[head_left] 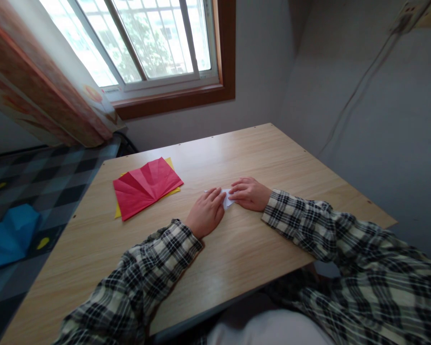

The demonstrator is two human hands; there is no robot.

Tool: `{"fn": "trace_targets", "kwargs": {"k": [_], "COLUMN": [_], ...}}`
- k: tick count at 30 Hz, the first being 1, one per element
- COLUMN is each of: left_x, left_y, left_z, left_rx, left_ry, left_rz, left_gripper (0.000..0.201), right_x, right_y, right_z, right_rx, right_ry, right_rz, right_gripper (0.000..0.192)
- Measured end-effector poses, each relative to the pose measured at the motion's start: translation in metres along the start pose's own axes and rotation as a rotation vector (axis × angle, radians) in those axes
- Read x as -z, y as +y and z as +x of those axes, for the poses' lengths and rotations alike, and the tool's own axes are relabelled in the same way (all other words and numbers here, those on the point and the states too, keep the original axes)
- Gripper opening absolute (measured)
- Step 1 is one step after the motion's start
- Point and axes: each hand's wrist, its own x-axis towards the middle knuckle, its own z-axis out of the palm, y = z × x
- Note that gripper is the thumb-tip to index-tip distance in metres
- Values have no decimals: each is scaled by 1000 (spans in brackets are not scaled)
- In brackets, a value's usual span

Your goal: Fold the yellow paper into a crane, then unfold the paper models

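Left hand (205, 213) is pressing flat, fingers spread, on a small white paper (227, 198) at bench (266, 158) centre — right hand (249, 193) pinning its far edge. Crease-setting step, apparently; next move likely needing a firm, aligned swipe along the fold.

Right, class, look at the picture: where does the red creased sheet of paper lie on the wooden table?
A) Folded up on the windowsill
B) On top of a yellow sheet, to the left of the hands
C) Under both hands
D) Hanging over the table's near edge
B: the red creased sheet lies on a yellow sheet whose edges peek out, apart from the left hand and right hand, which press on a small white paper.
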Motion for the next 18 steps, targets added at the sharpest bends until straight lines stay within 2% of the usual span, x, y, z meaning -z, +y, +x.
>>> {"fn": "trace_targets", "kwargs": {"k": [6, 18], "left_x": [0, 1], "left_y": [2, 1], "left_z": [2, 1], "left_rx": [26, 1], "left_ry": [35, 19], "left_rz": [-25, 7], "left_gripper": [38, 42], "right_x": [0, -2], "right_y": [-2, -4], "right_z": [0, 1], "right_rx": [-18, -85], "right_ry": [-19, -16], "right_rz": [5, 28], "right_gripper": [22, 26]}}
